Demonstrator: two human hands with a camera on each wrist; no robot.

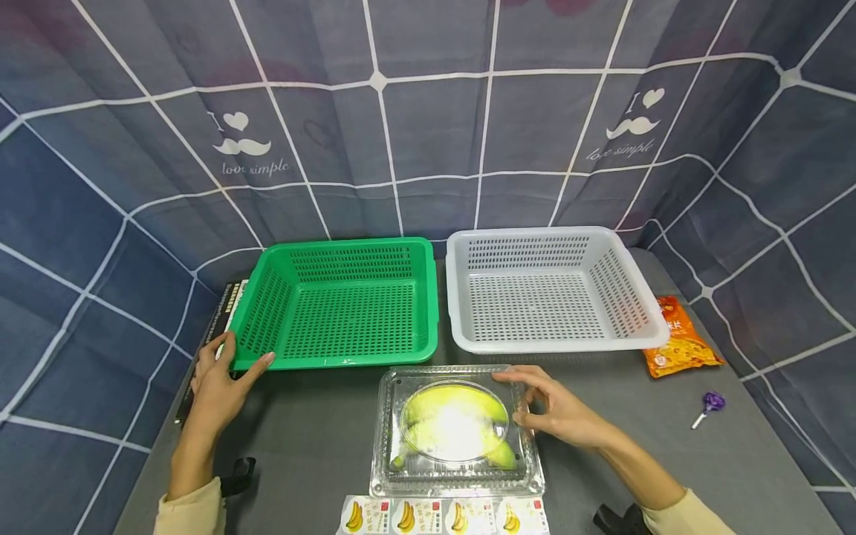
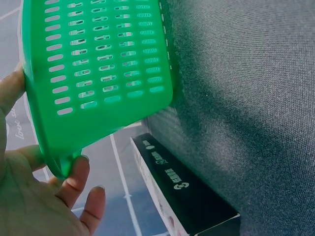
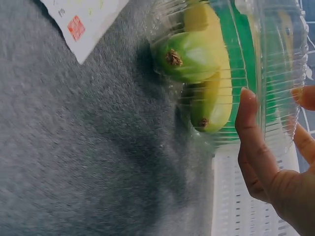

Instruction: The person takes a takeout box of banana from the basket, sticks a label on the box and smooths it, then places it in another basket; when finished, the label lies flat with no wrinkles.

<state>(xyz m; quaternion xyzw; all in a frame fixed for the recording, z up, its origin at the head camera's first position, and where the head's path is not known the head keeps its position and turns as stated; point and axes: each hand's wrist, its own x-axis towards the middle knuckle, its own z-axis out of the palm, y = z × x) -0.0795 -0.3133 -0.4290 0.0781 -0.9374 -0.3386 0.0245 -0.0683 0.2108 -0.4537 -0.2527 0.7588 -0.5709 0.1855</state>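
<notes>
My left hand grips the near left corner of an upright green plastic basket. In the left wrist view, curled fingertips come up under the basket's rim. A clear plastic clamshell box lies closed in front of the baskets, with yellow-green bananas inside it. The right hand holds this box near its far right corner, the thumb against its side wall and other fingers on the lid's edge. Light glare covers part of the fruit in the head view.
A white basket stands right of the green one. An orange snack bag and a purple lollipop lie at the right. Banana-printed labels lie along the box's near edge. A black box sits beside the green basket's left side.
</notes>
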